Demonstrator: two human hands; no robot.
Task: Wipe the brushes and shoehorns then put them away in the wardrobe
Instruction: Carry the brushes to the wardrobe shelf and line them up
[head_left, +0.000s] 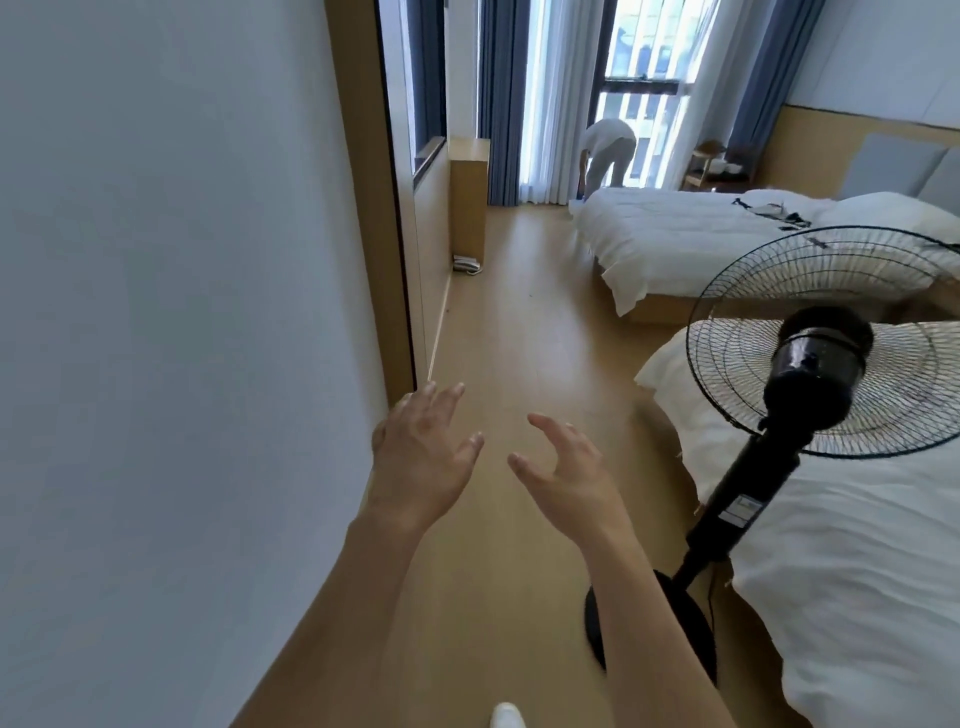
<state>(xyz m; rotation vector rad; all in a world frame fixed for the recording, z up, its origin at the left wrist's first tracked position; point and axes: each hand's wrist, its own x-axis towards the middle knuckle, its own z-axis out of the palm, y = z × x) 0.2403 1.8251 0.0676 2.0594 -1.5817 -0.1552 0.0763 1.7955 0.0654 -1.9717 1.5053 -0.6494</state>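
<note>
head view, hands: left hand (421, 457) and right hand (566, 473) both up in front over the wood floor (519, 322), fingers spread and loosely bent, holding nothing, palms sort of facing each other with a gap between
brushes and shoehorns: can't really tell where they are; a few small dark bits (769, 210) lie on the far bed (665, 239), too small to make out
wardrobe: can't pick it out for sure, just a white wall (171, 312) on the left
labels: sticker on the black fan (815, 358) pole, too blurry to read
other: second person (608, 150) bent over by the window (644, 78), near bed (852, 571) right beside the fan
</note>
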